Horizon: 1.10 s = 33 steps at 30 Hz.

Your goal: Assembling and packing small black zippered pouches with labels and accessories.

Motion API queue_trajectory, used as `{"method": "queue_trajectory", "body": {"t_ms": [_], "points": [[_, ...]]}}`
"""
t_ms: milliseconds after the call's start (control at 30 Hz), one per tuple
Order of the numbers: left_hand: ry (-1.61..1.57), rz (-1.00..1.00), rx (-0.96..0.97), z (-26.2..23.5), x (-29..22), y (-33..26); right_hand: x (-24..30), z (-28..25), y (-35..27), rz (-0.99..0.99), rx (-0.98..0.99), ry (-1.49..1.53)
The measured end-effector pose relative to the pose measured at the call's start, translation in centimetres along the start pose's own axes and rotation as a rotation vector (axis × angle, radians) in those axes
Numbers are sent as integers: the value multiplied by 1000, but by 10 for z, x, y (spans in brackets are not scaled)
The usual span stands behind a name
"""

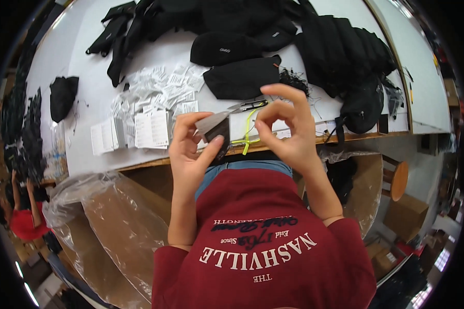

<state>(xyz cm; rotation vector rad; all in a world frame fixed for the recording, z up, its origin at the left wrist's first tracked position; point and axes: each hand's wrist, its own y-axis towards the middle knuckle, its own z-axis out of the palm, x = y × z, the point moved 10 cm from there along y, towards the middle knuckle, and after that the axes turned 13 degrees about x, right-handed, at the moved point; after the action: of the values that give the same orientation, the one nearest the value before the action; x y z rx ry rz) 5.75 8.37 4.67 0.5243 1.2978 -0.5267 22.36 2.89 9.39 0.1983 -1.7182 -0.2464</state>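
Just above the table's front edge, my left hand [191,147] grips a small black and grey piece, which looks like a tag [216,134], between thumb and fingers. To its right, my right hand [291,131] is raised with thumb and a finger curled into a pinching ring. Whatever thin thing may be in that pinch is too small to make out. Between the hands lies a pair of thread snips [250,105] with dark handles. A neon yellow cord [246,139] hangs beside them at the table edge.
White printed tags [160,90] lie in a loose heap and in stacks [152,129] on the left. Black fabric bags [345,56] and pouches [242,77] cover the back and right. Plastic-lined cartons [108,221] flank me below the wooden table edge [144,164]. Another person [26,219] works at far left.
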Motion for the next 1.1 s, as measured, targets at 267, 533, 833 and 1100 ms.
{"method": "queue_trajectory", "body": {"t_ms": [267,533,833,1100], "points": [[236,170,-30,14,-29,-16,27,29,-15,-322,-51,-286],[490,345,-25,21,-49,-22,18,27,-7,-167,7,-247],[-39,86,183,12,-2,-19,-5,36,-8,127,259,-58],[65,-117,255,23,33,-15,-23,43,-15,214,333,-11]]}}
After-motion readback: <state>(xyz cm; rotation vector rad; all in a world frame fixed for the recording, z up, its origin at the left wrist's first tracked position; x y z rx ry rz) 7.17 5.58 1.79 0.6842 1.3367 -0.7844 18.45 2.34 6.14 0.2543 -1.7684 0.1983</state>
